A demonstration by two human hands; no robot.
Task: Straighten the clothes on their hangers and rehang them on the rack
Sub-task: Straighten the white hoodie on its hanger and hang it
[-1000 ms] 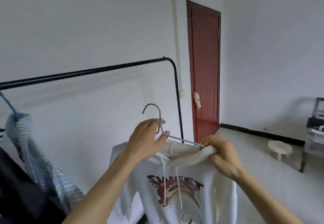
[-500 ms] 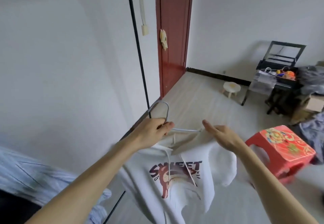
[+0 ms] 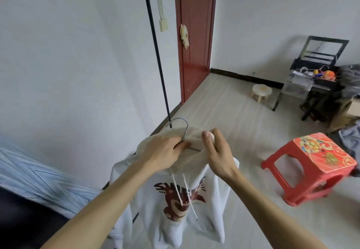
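Note:
A white hoodie (image 3: 171, 206) with a red-brown print and two drawstrings hangs from a grey wire hanger (image 3: 183, 125). My left hand (image 3: 165, 151) grips the hanger at the base of its hook. My right hand (image 3: 216, 151) pinches the hoodie's hood fabric beside the hanger, thumb and fingers closed on the cloth. Only the black upright post of the rack (image 3: 155, 54) shows, rising behind the hoodie; its top bar is out of frame. A light blue striped garment (image 3: 39, 174) and a dark one (image 3: 23, 221) hang at the lower left.
A red plastic stool (image 3: 311, 167) stands on the floor to the right. A small white stool (image 3: 261, 91) and a black cluttered table (image 3: 319, 79) sit further back. A dark red door (image 3: 194, 34) is behind the rack post. Grey clothes (image 3: 350, 139) lie at the right edge.
The view has tilted down from the rack bar to the floor. The hoodie came lower and nearer. My right hand opened, then closed on the hood fabric beside the hook.

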